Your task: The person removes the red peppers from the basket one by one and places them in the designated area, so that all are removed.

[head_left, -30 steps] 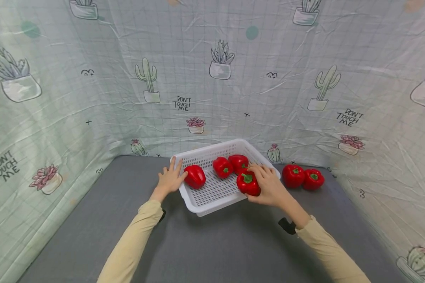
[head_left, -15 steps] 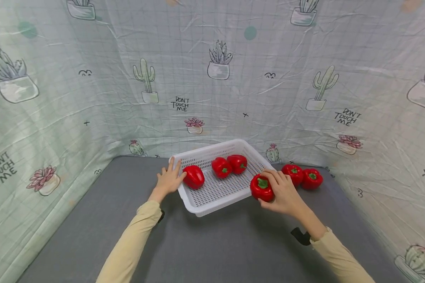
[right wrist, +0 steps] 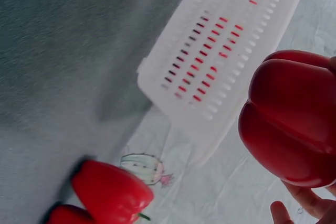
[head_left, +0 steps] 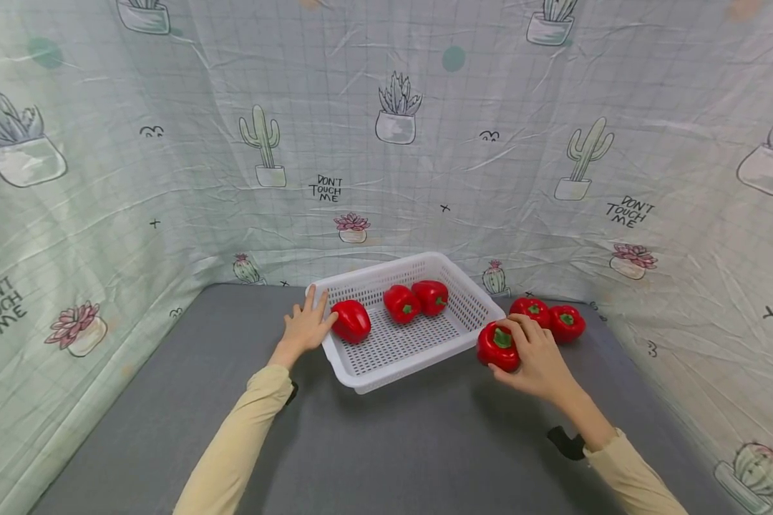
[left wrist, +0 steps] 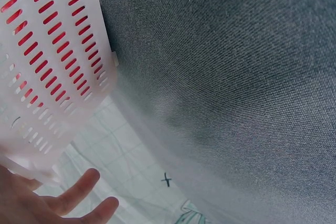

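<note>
My right hand (head_left: 536, 361) grips a red bell pepper (head_left: 497, 347) by its side, green stem facing up, just off the right front corner of the basket. In the right wrist view this bell pepper (right wrist: 291, 119) hangs above the table, fingers behind it. A white slotted plastic basket (head_left: 386, 375) sits tilted in outline on the table, with a red pepper (head_left: 351, 321) at its left and two more, one pepper (head_left: 401, 304) and another pepper (head_left: 431, 297), toward the back. My left hand (head_left: 305, 329) rests on the basket's left rim with fingers spread; its fingers (left wrist: 84, 184) extend past the basket wall.
Two red peppers stand on the grey table (head_left: 386, 450) right of the basket: one pepper (head_left: 531, 310) partly behind my right hand, the other pepper (head_left: 566, 324) beside it. A cactus-print curtain (head_left: 373, 172) closes off the back and both sides.
My right hand has carried the bell pepper rightward, from over the basket's inside to beyond its right front corner. My left hand stays at the left rim.
</note>
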Motion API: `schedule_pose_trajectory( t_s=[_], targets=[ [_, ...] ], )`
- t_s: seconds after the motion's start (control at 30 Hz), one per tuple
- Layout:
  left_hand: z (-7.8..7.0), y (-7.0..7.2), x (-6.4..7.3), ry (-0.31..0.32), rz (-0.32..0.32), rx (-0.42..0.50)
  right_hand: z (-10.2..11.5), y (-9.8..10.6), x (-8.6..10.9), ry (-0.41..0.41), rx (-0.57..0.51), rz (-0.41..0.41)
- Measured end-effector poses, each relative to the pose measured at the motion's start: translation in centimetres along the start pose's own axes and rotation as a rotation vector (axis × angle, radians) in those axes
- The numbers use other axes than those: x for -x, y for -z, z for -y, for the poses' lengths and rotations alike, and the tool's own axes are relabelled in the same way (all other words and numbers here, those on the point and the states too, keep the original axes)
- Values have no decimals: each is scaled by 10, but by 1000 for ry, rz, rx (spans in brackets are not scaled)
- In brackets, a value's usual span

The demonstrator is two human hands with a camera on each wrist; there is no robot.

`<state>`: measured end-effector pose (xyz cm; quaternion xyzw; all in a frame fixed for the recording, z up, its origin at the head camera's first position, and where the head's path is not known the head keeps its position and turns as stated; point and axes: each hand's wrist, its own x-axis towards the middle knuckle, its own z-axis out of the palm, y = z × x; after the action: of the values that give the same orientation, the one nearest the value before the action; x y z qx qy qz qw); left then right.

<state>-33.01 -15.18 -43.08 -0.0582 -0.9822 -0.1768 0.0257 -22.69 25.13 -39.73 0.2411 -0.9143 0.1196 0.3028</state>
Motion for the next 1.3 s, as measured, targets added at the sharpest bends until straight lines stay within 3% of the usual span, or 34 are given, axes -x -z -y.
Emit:
schedule_pose_trajectory(
  t_s=[0.23,0.43,0.47,0.53,0.77,1.03,1.3],
  targets=[
    [0,0,0,2,-3,-14,-13,-3,10,-62,47,-12],
    [3,-3,-4,17,9,27,-24,-6,17,-109,80,-15],
    [9,-10,-10,4,-18,23,-26,-7,17,-121,83,-17],
    [10,-11,-11,8,-17,30,-30,-8,19,-155,84,-12],
    [2,-3,-3,14,-5,25,-42,-15,23,-275,86,15],
    [1,-2,-2,-3,-28,-7,-52,-21,25,-302,138,4],
    [6,-7,-9,23,1,19,-61,-28,22,-386,196,54]
  ],
)
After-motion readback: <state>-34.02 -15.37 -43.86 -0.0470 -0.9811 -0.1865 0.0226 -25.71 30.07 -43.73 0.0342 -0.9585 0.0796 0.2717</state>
